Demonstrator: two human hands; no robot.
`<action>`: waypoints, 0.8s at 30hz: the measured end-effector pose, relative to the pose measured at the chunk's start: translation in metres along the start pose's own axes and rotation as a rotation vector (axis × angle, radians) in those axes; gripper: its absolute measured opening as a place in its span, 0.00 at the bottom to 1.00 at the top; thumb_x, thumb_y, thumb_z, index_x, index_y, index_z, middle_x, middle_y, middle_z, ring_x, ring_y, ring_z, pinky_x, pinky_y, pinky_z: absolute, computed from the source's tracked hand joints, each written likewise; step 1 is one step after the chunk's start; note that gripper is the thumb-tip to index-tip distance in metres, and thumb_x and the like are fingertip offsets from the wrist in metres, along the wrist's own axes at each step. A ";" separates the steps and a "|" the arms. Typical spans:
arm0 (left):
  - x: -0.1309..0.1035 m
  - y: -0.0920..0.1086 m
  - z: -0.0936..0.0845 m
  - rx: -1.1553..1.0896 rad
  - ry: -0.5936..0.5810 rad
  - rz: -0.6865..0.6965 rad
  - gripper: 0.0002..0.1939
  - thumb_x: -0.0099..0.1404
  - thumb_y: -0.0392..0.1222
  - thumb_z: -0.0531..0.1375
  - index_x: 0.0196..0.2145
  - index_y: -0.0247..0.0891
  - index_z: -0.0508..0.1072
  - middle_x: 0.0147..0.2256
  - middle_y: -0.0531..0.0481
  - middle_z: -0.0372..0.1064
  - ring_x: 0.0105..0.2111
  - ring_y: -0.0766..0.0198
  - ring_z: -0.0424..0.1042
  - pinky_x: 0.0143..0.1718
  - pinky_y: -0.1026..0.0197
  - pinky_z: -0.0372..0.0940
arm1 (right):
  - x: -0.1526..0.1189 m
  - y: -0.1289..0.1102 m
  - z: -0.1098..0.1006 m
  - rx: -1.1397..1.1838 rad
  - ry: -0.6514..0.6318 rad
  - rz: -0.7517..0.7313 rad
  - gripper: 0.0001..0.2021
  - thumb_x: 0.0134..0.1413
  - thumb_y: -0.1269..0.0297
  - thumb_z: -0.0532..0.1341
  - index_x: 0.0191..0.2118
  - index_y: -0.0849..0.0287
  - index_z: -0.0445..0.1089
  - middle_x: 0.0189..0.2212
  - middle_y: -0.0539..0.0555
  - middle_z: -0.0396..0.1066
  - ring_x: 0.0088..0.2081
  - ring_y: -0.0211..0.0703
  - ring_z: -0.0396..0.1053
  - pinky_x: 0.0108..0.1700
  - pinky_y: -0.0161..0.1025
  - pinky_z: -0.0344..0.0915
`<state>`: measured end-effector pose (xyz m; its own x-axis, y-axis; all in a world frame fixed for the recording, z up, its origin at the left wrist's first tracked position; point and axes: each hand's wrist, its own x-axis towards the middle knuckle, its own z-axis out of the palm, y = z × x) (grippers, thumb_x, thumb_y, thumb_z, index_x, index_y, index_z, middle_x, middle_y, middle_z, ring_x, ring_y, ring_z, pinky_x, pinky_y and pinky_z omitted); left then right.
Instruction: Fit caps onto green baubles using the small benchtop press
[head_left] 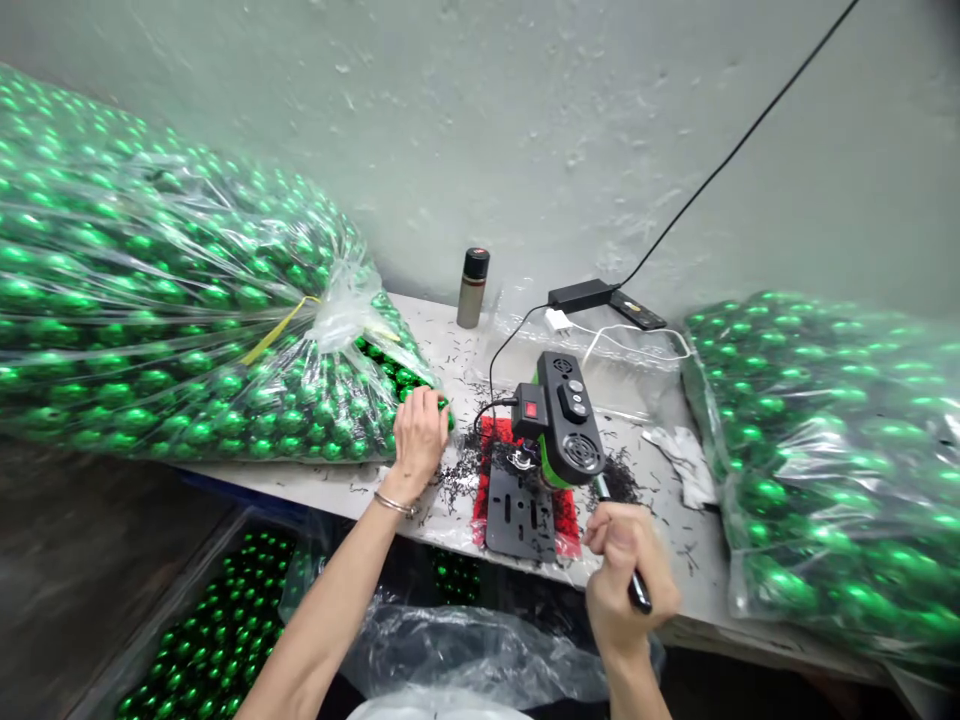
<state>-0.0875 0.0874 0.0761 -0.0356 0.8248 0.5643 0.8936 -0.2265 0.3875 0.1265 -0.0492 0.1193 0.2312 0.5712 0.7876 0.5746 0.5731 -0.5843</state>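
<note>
My left hand (420,437) is closed, palm down, at the mouth of a big clear plastic bag (341,310) full of shiny green balls. A green ball (450,412) shows at its fingertips; the thumb is hidden. My right hand (626,565) is wrapped round the black-gripped lever (640,592) of a small bench drill press (571,420). The press has a black and green head and a red switch. Its slotted black base plate (521,510) stands on a red sheet (570,530). Under the head, the working spot is mostly hidden. Dark curly shavings (461,470) lie around it.
Another bag of green balls (832,470) stands at the right, near a white cloth (682,465). Behind the press are a spray can (472,290), a black power adapter (581,295) and cables. Below the table's left edge sits a container of green balls (217,620).
</note>
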 end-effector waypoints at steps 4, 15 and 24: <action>0.015 0.000 0.006 0.071 -0.094 -0.035 0.09 0.69 0.42 0.56 0.39 0.34 0.72 0.35 0.36 0.71 0.40 0.45 0.67 0.44 0.49 0.58 | -0.002 0.002 0.001 0.007 0.020 -0.019 0.15 0.61 0.76 0.53 0.23 0.58 0.60 0.22 0.48 0.63 0.28 0.37 0.65 0.30 0.37 0.58; -0.004 0.009 -0.025 -0.522 -0.173 -0.347 0.16 0.62 0.48 0.65 0.44 0.37 0.73 0.40 0.43 0.72 0.38 0.53 0.72 0.38 0.57 0.63 | -0.001 0.002 -0.001 -0.016 -0.022 -0.066 0.14 0.61 0.77 0.52 0.24 0.58 0.60 0.21 0.47 0.63 0.27 0.36 0.66 0.30 0.36 0.59; -0.074 0.048 -0.015 -1.577 -0.626 -1.064 0.31 0.45 0.45 0.76 0.45 0.36 0.70 0.30 0.51 0.74 0.18 0.76 0.63 0.18 0.72 0.56 | 0.001 0.002 -0.002 -0.015 -0.032 -0.079 0.14 0.60 0.79 0.52 0.25 0.58 0.60 0.22 0.47 0.63 0.29 0.35 0.66 0.31 0.36 0.60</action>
<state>-0.0486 0.0079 0.0635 0.2566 0.8651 -0.4310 -0.4942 0.5006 0.7107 0.1296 -0.0484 0.1193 0.1595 0.5431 0.8244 0.6017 0.6085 -0.5173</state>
